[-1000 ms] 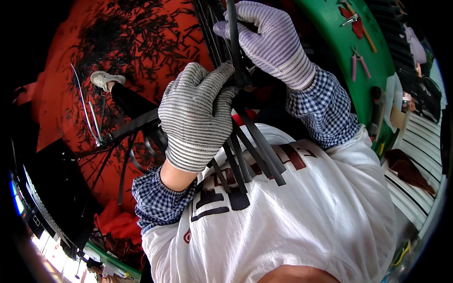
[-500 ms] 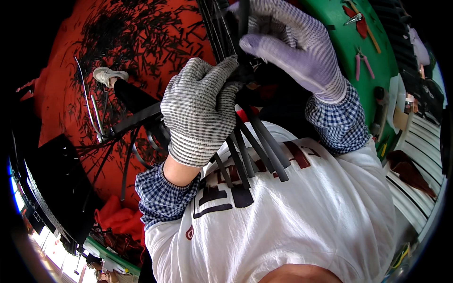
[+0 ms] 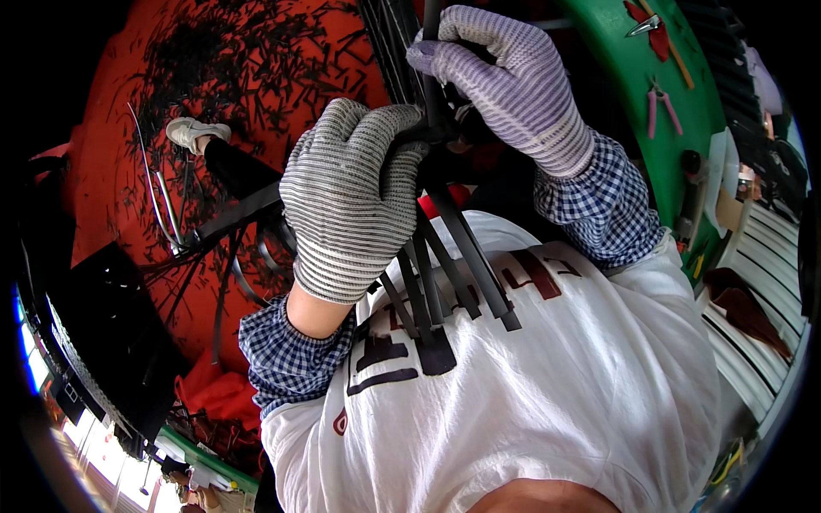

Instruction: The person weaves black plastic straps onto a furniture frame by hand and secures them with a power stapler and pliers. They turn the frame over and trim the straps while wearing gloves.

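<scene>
Both of my hands wear striped knit gloves. My left hand (image 3: 351,197) is closed, thumb and forefinger pinching the dark junction where several flat black strips meet. From that junction, loose strip ends (image 3: 470,252) fan down across my white shirt. My right hand (image 3: 513,90), in a purplish glove, is closed with thumb and fingertips on an upright black strip (image 3: 432,47), just above and to the right of my left hand. A dark bundle of long strips (image 3: 389,51) runs upward beside that strip. The exact crossing of the strips is hidden by my left fingers and shadow.
Black scraps (image 3: 248,68) litter the red floor (image 3: 111,197) at left, near a foot in a pale shoe (image 3: 197,134). More long strips (image 3: 239,214) extend leftward. On the green table (image 3: 616,51) at right lie pink-handled pliers (image 3: 660,111) and a wooden-handled tool (image 3: 680,64).
My right hand has shifted slightly left and down, its fingers now pinching the strip more tightly. The strip stands straighter. My left hand has moved a little left.
</scene>
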A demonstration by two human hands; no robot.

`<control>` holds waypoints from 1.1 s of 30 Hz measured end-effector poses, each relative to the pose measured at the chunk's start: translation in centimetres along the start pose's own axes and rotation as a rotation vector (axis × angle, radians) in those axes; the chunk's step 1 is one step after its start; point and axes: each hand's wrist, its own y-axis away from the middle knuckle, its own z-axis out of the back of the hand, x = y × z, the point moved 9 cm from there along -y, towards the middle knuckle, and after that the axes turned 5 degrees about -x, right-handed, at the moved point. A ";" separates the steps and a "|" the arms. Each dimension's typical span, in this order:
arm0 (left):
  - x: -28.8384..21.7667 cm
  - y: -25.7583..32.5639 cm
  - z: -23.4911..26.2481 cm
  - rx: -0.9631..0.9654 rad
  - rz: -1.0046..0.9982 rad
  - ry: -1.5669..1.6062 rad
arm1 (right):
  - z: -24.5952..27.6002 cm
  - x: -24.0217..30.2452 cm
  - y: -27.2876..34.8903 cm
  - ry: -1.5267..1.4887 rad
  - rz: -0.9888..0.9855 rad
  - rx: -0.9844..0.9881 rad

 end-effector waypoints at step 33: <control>-0.4 -0.2 -0.6 -0.058 0.003 0.007 | 0.6 -0.6 8.4 0.269 0.277 -0.163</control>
